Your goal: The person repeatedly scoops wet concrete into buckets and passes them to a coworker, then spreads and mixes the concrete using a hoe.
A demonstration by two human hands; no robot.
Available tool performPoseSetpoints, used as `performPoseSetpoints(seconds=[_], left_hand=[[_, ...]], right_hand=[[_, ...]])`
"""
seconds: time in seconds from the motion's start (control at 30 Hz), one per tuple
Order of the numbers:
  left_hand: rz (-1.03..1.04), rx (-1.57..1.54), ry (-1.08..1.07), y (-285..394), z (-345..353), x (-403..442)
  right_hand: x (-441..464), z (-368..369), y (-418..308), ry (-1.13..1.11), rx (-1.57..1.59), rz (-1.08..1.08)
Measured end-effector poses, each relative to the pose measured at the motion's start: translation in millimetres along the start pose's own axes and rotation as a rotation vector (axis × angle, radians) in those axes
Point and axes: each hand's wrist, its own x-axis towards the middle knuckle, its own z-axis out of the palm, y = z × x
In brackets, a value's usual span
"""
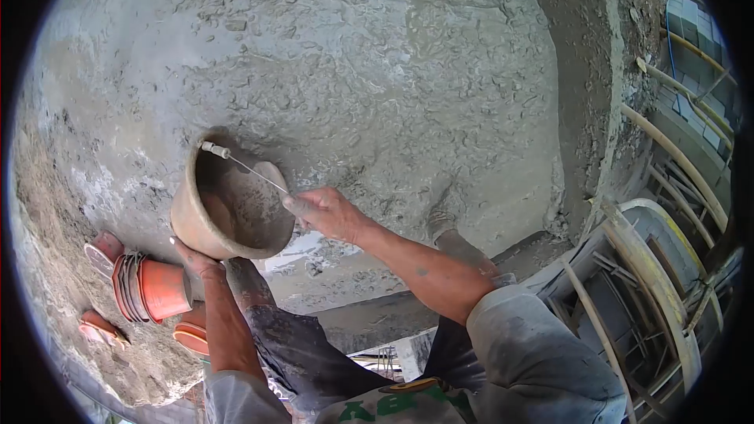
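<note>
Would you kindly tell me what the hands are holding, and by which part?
A bucket: the right hand grips its wire handle, while the left hand supports its outer wall.

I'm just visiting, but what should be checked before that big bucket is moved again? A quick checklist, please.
1. Right hand gripping the wire handle: ok.
2. Left hand supporting the large bucket: ok, against its lower side.
3. Large bucket level: not ok, it is tilted.
4. Inside clean: not ok, it is smeared grey.
5. Firm footing: cannot tell; the right foot is in wet grey muck.
6. Left forearm clear of the red buckets: cannot tell; they look close.
</note>
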Motion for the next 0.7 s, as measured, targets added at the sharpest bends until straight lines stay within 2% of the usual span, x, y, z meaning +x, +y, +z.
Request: performPoseSetpoints(seconds=[0.03,0.13,0.17,0.2,0.27,0.3,0.33,0.37,0.4,0.43,0.5,0.57,0.63,0.7], left_hand=[[-0.008,-0.050,0.017,-13.2,37.1,-33.8],[0.166,0.124,0.005,-104.5,56.7,-48.3],[0.210,0.049,0.077,-127.9,77.9,-67.5],[0.105,-0.148,-0.044,-142.4,90.2,-89.1],[0.205,-0.062,-0.198,-181.6,110.3,-117.6],[0.112,-0.163,-0.172,-190.8,127.5,-138.1],[0.223,-0.004,-0.157,-212.7,134.4,-145.5],[0.159,-0.096,-0.222,-237.3,151.0,-153.5],[0.005,-0.177,-0.312,-263.5,173.2,-157.0],[0.022,-0.041,-0.357,-258.3,221.9,-194.5],[0.136,0.387,-0.242,-275.7,271.1,-247.2],[0.190,0.310,-0.310,-309.6,307.9,-271.7],[0.237,0.663,-0.480,-317.8,317.9,-297.0],[0.283,0.886,-0.514,-306.3,338.2,-326.9]], right_hand=[[-23.9,-33.4,-0.9,-0.012,-0.009,0.096],[-75.5,-155.3,67.8,0.109,-0.054,0.135],[-89.4,-187.3,79.4,0.132,-0.074,0.130],[-107.9,-208.3,83.2,0.143,-0.046,0.078],[-154.0,-243.6,98.1,0.193,0.028,0.028],[-173.3,-257.9,106.1,0.224,0.077,0.009],[-200.8,-273.5,105.4,0.259,0.108,0.011],[-223.8,-296.1,100.3,0.294,0.120,-0.007],[-253.7,-314.3,105.1,0.363,0.200,-0.067],[-284.2,-332.4,109.6,0.439,0.283,-0.119],[-332.2,-358.6,117.1,0.622,0.406,-0.163],[-369.6,-364.0,116.4,0.751,0.380,-0.200],[-399.2,-349.4,115.2,0.896,0.405,-0.219],[-423.3,-345.3,100.2,0.978,0.318,-0.190]])
